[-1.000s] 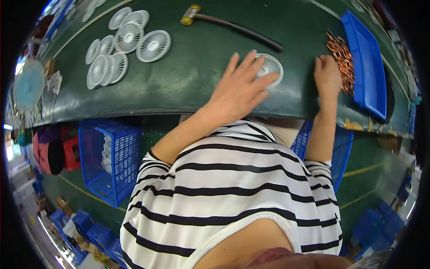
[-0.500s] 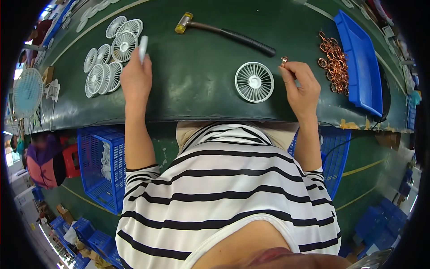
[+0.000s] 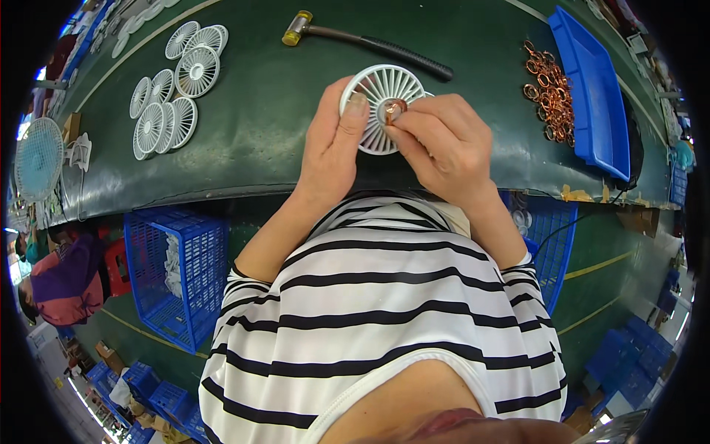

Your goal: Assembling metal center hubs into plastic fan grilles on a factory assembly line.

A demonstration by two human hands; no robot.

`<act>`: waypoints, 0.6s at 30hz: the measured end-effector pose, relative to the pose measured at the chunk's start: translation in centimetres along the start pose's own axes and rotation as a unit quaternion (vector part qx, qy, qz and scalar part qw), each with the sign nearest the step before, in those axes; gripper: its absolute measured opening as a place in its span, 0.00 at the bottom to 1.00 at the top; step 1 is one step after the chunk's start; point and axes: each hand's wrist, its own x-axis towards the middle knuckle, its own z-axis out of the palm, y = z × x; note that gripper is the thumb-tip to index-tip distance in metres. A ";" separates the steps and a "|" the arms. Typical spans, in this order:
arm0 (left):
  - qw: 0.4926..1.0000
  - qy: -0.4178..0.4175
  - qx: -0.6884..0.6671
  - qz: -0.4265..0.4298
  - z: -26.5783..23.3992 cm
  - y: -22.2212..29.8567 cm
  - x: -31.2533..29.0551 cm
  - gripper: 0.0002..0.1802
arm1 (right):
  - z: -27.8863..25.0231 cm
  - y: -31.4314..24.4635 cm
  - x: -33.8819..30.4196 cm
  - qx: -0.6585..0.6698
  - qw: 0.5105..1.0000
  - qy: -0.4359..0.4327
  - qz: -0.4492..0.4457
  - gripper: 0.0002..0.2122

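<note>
My left hand (image 3: 328,159) grips a white round spoked grille (image 3: 382,80) by its left edge, thumb on its face, above the middle of the bench. In my right hand (image 3: 452,146), thumb and fingertips pinch a shiny copper-coloured ring (image 3: 395,108) against the grille's hub. Fingers partly cover the ring, so how it sits on the hub is hidden. Part of another white rim (image 3: 430,94) peeks out behind the held grille and my right hand.
White grilles (image 3: 197,72) lie in groups at the left. Beyond my hands rests a yellow-faced hammer (image 3: 399,55) with a black handle. A pile of copper-coloured rings (image 3: 551,96) lies beside a blue tray (image 3: 595,100) at the right. Blue crates (image 3: 188,274) stand below the bench edge.
My left hand has come from the grille groups to the middle with a grille. My right hand has moved left, carrying the copper-coloured ring to the grille's hub.
</note>
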 end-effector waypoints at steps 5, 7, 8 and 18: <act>0.999 0.002 0.039 0.024 0.6 -1.7 -0.3 0.16 | 0.9 -0.9 -0.3 -0.053 0.992 -0.047 0.107 0.05; 1.000 0.018 0.001 0.012 0.9 -2.2 -0.4 0.13 | 1.2 -1.2 -0.5 -0.061 0.988 -0.052 0.130 0.04; 1.000 0.021 -0.014 0.012 1.0 -2.4 -0.5 0.13 | 1.4 -1.3 -0.7 -0.059 0.988 -0.047 0.135 0.04; 0.998 0.004 -0.064 -0.006 1.6 -3.2 -0.7 0.15 | 1.9 -1.0 -1.9 -0.046 0.982 -0.020 0.182 0.05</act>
